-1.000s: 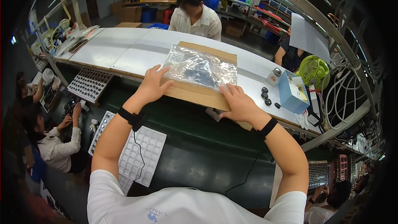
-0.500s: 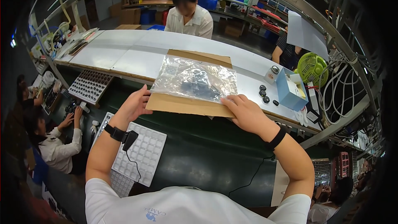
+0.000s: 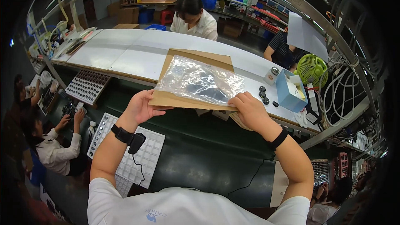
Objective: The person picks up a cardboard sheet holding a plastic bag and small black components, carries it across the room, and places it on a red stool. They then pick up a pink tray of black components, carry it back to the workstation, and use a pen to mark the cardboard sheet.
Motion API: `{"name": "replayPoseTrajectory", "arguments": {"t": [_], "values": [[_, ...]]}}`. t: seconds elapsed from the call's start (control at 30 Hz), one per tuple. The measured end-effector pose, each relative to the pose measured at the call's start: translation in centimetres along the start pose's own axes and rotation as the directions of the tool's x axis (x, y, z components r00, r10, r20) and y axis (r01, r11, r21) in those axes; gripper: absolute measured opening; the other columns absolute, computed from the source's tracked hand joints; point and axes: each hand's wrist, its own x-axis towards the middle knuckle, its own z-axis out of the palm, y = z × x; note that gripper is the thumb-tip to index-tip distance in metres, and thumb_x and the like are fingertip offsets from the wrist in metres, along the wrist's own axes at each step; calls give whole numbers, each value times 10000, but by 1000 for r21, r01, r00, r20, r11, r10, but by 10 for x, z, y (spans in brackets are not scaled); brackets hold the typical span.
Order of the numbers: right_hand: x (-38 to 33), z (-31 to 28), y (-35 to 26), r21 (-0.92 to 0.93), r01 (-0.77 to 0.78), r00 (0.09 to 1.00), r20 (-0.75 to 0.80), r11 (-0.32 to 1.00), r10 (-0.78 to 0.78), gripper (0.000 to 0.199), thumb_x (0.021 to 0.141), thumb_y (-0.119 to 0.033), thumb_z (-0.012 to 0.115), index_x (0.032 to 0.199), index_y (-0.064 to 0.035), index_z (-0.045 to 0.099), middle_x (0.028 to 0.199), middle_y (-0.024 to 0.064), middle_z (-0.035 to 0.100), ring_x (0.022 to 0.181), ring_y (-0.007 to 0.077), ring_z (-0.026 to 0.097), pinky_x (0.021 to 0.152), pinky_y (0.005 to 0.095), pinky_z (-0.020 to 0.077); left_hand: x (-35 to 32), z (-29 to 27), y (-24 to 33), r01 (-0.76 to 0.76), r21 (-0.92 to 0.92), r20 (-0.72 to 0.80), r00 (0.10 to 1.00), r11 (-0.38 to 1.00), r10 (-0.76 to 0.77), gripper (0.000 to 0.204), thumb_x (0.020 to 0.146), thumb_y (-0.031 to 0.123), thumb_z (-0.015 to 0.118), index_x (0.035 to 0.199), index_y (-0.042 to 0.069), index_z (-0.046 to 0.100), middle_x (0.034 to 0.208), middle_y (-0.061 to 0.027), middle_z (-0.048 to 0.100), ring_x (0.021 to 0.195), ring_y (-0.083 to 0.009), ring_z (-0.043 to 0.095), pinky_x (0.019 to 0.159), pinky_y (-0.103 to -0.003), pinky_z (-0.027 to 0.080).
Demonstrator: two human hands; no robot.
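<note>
A flat brown cardboard sheet [image 3: 171, 98] lies partly over the near edge of the white bench. On it rests a crinkled clear plastic bag [image 3: 183, 73] with something dark inside that I cannot make out. My left hand [image 3: 143, 107] holds the sheet's near left corner, fingers partly beneath it. At the near right, my right hand [image 3: 250, 109] pinches the bag's corner, its fingers also over the cardboard's edge. Beyond the sheet's near right corner, a pale perforated piece shows below my right hand, mostly hidden.
Right of the sheet stand several small black round parts [image 3: 262, 94], a blue box [image 3: 290, 93] and a green fan [image 3: 311, 70]. White trays [image 3: 141, 150] lie on the dark green belt [image 3: 200, 154]. A co-worker in white [image 3: 196, 21] sits across the bench; others work at the left and right.
My left hand has moved right, onto the cardboard's corner. The bag has slid to the right across the sheet with my right hand. The cardboard's near edge looks more tilted.
</note>
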Motion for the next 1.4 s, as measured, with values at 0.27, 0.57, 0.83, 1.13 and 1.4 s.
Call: {"name": "replayPoseTrajectory", "arguments": {"t": [0.27,0.57,0.83,1.13,1.4], "values": [[-13,0,3,32,71,992,-106,997,-67,313,624,56,604,889,-100,544,865,52,557,808,269,535,664,355,457,8,6,-16,3,-113,-100,995,994,-14,464,930,309,391,1251,-25,415,1161,-173,557,1005,-286,590,801,-426,528],[-30,-3,-1,33,98,991,-95,995,-94,343,603,60,608,907,-83,539,894,68,555,838,282,536,681,363,459,17,6,-25,9,-200,-160,986,980,-41,408,907,198,478,1232,-43,427,1173,-166,547,1044,-286,568,888,-385,481],[-32,-2,-1,126,-62,998,-1,990,63,608,622,74,573,1203,-65,459,1218,145,471,1126,335,460,939,384,412,29,1,-31,43,-91,-177,983,995,-59,401,901,148,447,1239,-65,411,1183,-197,538,1045,-299,566,914,-411,462],[-32,-3,7,162,-99,995,37,982,95,677,615,88,547,1264,-55,418,1309,175,413,1216,351,400,1006,394,363,37,1,-33,60,-217,-182,978,974,-101,400,932,198,428,1234,-64,420,1186,-188,540,1058,-298,558,924,-408,452],[-28,-2,11,91,-83,994,85,992,75,688,616,94,523,1281,-39,408,1344,177,388,1244,356,374,1023,405,337,38,14,-21,26,-49,-149,988,998,-33,372,904,144,486,1214,-58,444,1168,-171,550,1048,-269,563,909,-380,460]]}}
